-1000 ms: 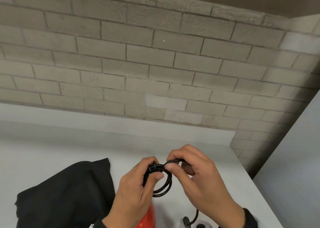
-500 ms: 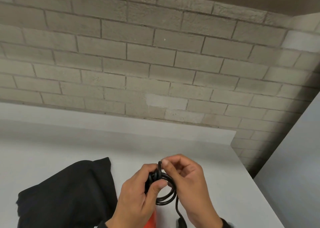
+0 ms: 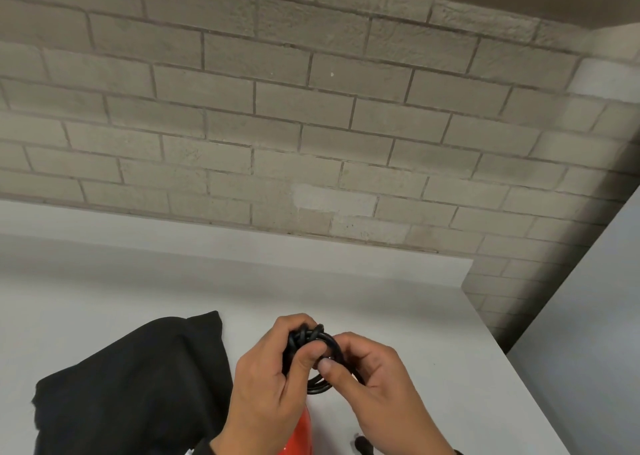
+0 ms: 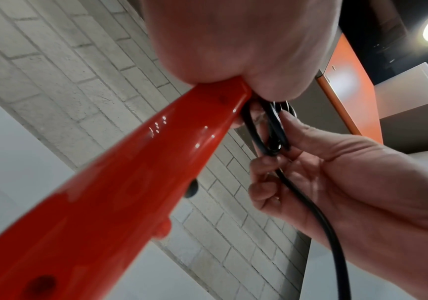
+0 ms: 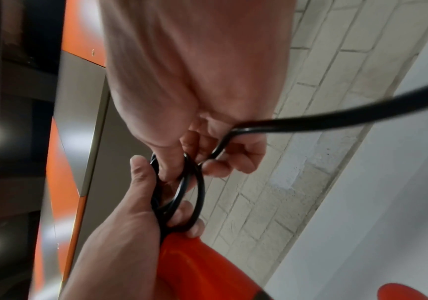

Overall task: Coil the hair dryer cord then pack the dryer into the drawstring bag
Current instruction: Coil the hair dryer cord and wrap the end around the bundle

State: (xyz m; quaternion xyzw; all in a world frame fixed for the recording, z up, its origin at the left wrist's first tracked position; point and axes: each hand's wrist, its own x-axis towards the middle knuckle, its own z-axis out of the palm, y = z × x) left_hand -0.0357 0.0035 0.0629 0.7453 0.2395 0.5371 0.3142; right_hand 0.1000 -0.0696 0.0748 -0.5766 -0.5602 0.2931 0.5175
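Winding the last of the cord above the table

The left hand (image 3: 266, 382) clamps the stacked loops of black cord (image 3: 311, 342) against the handle end of the red dryer (image 3: 301, 434), likely so they cannot spring apart. At its 3 o'clock, the right hand (image 3: 374, 375) pinches the free strand, apparently feeding it round. The black bag (image 3: 128, 385) lies on the table (image 3: 104, 288) at 9 o'clock, near, unfilled.
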